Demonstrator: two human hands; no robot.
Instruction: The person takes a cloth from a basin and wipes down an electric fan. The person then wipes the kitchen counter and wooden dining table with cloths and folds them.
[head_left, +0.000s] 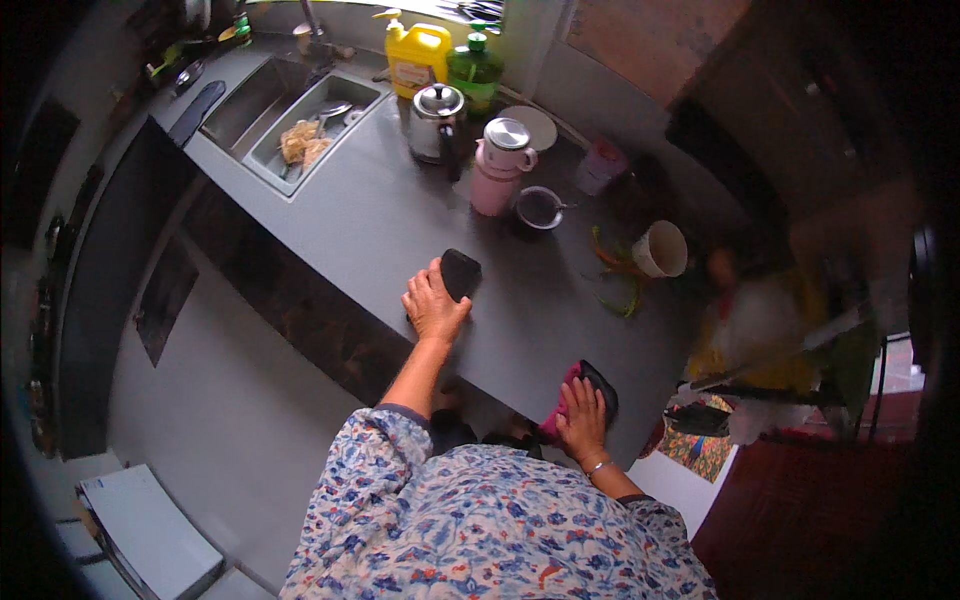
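My left hand (436, 306) is on a dark, flat, phone-like object (460, 274) near the front edge of the grey countertop (510, 315). Its fingers and thumb lie around the object's near end, hiding part of it. Farther right, my right hand (583, 418) rests over a folded pink-and-black cloth (600, 381) at the counter's edge, its fingers spread across the top. The palm covers much of the cloth.
Beyond my hands stand a pink thermos (495, 184), a steel kettle (436, 124) and a dark-filled bowl (538, 208). A white cup (660, 249) sits beside green vegetable scraps (626, 296). Yellow (420, 56) and green (474, 71) bottles stand near the double sink (287, 191).
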